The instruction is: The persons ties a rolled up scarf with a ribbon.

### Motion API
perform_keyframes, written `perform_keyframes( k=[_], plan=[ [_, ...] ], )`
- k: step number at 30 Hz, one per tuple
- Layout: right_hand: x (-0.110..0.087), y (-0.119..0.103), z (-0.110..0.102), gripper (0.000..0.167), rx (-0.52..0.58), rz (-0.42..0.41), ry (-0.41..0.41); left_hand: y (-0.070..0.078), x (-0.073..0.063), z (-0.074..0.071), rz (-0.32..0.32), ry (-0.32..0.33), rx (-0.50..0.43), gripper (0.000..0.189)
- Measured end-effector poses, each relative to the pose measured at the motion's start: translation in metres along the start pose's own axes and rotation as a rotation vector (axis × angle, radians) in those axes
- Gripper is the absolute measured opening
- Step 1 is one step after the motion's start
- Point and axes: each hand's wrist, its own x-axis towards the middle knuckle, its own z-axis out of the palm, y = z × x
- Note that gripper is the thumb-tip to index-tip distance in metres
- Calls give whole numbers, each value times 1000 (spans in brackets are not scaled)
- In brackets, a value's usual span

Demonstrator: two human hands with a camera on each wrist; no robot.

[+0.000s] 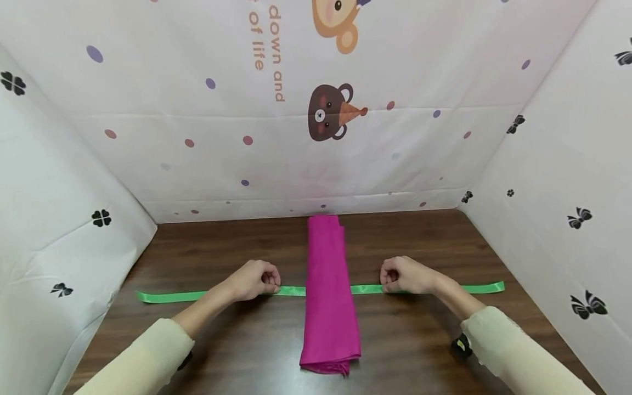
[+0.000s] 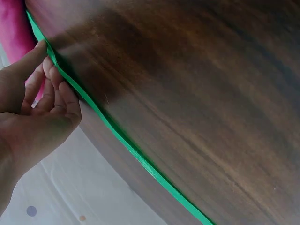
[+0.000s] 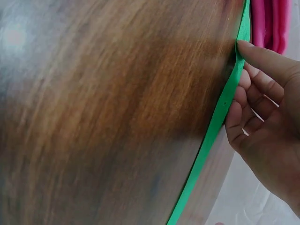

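A folded magenta cloth (image 1: 329, 296) lies lengthwise on the wooden table, its near end showing layered edges. Crossing beneath it from side to side is a green satin ribbon (image 1: 170, 297), whose middle the cloth hides. My left hand (image 1: 254, 280) pinches the ribbon between thumb and curled fingers, a short way left of the cloth; the left wrist view shows the thumb (image 2: 35, 56) against the ribbon's edge. On the other side my right hand (image 1: 407, 275) pinches the ribbon likewise, as the right wrist view shows with its thumb (image 3: 262, 58). Both ribbon ends trail outward past the wrists.
The dark wooden table (image 1: 222, 345) is bounded by a white printed back sheet (image 1: 276, 164) with dots and a bear. White side sheets (image 1: 44, 230) with black clover and bow prints stand at left and right. The cloth's far end reaches the table's back edge.
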Motion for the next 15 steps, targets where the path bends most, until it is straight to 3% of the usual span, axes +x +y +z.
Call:
perform_keyframes(
  k=[8,15],
  plan=[
    [11,-3,-4,10,24,-15,-12,-6,-2,-9,7,-15,-45,9],
    [4,0,1,12,61,21,-44,-6,4,-11,18,-127,-36,12]
  ],
)
